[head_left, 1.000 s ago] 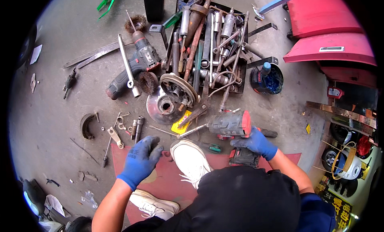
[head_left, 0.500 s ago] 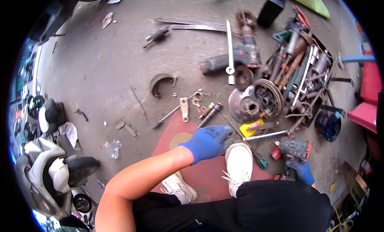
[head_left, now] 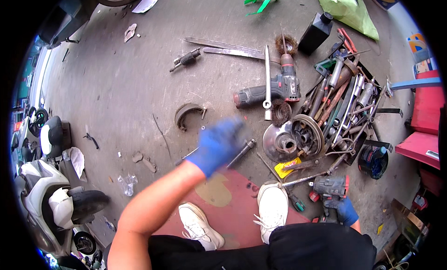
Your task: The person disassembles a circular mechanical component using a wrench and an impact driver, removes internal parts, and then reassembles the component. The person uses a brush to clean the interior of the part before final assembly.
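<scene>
On the near right side of the disc (head_left: 274,142), the person's right hand (head_left: 342,210) is gripping the impact wrench (head_left: 329,184), its fingers curling round the handle. The lower end of that handle is partly disappearing behind the dark knee (head_left: 326,244), which is also cutting off most of the forearm. To the left of the disc, the left hand (head_left: 220,144) is hanging as a blue blur over the floor (head_left: 135,97); I'm not making out its fingers, so I cannot tell whether they're spread, clenched or grasping anything. It is partly hiding a socket (head_left: 243,152) on the side toward the disc and a thin rod (head_left: 187,156) on the other. The drum (head_left: 308,136) is overlapping the disc's right side, and the yellow packet (head_left: 285,169) is lying just nearer, partly covered by a dark tool (head_left: 305,165). Beyond the disc, the drill (head_left: 259,94) is lying under a spanner (head_left: 267,77). Right of the disc, tools (head_left: 347,102) are tangling together, hiding much of one another.
</scene>
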The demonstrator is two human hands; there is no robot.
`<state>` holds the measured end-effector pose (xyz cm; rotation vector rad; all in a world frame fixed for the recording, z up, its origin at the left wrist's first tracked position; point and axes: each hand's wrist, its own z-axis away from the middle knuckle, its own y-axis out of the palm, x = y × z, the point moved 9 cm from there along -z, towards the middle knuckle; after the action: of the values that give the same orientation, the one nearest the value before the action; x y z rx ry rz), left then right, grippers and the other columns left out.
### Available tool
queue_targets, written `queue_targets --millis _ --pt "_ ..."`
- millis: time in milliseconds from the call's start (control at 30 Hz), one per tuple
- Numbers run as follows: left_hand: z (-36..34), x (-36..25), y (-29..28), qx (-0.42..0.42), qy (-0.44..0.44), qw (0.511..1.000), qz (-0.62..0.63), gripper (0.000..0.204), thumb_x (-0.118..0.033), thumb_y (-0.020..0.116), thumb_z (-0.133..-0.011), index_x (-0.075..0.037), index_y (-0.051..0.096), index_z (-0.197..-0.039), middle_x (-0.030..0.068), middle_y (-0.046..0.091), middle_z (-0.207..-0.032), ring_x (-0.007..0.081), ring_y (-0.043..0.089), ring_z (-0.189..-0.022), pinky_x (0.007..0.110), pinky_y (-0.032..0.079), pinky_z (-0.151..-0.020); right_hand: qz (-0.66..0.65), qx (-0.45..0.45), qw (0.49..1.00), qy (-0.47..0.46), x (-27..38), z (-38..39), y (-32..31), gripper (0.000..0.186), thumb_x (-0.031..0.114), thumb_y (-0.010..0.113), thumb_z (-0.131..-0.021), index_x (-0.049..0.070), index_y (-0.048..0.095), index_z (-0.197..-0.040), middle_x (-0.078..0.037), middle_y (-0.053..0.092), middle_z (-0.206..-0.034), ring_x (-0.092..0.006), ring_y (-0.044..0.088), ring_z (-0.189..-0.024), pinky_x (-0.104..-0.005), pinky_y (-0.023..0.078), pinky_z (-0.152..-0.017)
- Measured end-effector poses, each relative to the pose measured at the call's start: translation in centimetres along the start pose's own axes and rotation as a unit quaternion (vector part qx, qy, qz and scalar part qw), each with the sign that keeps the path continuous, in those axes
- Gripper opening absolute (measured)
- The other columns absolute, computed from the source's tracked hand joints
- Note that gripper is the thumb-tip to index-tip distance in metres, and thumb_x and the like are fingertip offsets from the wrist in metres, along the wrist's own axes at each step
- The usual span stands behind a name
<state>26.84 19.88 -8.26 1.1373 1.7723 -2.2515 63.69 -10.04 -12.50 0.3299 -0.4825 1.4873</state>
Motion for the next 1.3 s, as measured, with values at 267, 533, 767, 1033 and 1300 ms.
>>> queue_targets --millis 267,533,767,1033,1300 --pt "-16.1 17.9 -7.7 0.013 -0.167 0.947 -0.275 0.049 -0.029 0.075 -0.079 -0.007 0.060 -0.120 0.0182 0.064 -0.115 0.0363 0.062 -0.106 0.045 0.049 -0.091 0.038 0.052 0.997 -0.050 5.7 2.8 3.4 0.056 0.000 0.079 -0.070 0.005 0.062 -0.123 -0.006 0.067 -0.116 -0.0176 0.062 -0.105 -0.0352 0.051 -0.092" --pt "-13.8 16.4 -8.7 0.099 -0.151 0.980 0.087 0.033 -0.011 0.070 -0.079 -0.005 0.065 -0.111 0.0091 0.070 -0.097 0.0188 0.066 -0.089 0.033 0.052 -0.082 0.064 0.087 0.958 -0.265 16.2 2.5 7.6 0.087 0.013 0.082 -0.076 0.009 0.035 -0.148 -0.007 0.046 -0.146 -0.0230 0.050 -0.128 -0.0412 0.040 -0.111" --pt "0.9 -0.1 -10.4 0.237 -0.007 0.941 0.240 0.042 -0.007 0.067 -0.078 -0.004 0.051 -0.116 0.0108 0.057 -0.095 0.0196 0.059 -0.086 0.033 0.050 -0.076 -0.024 0.286 0.917 -0.277 23.3 0.8 20.1 0.065 0.015 0.073 -0.084 0.011 0.044 -0.142 -0.008 0.050 -0.142 -0.0242 0.051 -0.128 -0.0399 0.040 -0.111" --pt "4.6 -3.9 -10.9 0.131 0.124 0.984 0.007 0.031 -0.012 0.075 -0.068 -0.008 0.059 -0.095 0.0136 0.058 -0.082 0.0342 0.056 -0.076 0.042 0.046 -0.071 0.259 0.365 0.722 -0.528 26.9 4.9 31.4 0.044 0.019 0.072 -0.079 0.009 0.064 -0.120 -0.017 0.060 -0.126 -0.0344 0.058 -0.116 -0.0369 0.048 -0.096" --pt "8.4 -5.6 -5.6 0.382 0.153 0.911 -0.003 0.033 -0.028 0.076 -0.067 -0.010 0.062 -0.089 0.0126 0.064 -0.082 0.0361 0.062 -0.079 0.044 0.049 -0.071 0.270 0.240 0.817 -0.449 22.0 5.6 24.9 0.039 0.023 0.074 -0.078 0.008 0.062 -0.111 -0.018 0.068 -0.095 -0.0379 0.067 -0.087 -0.0409 0.052 -0.077"
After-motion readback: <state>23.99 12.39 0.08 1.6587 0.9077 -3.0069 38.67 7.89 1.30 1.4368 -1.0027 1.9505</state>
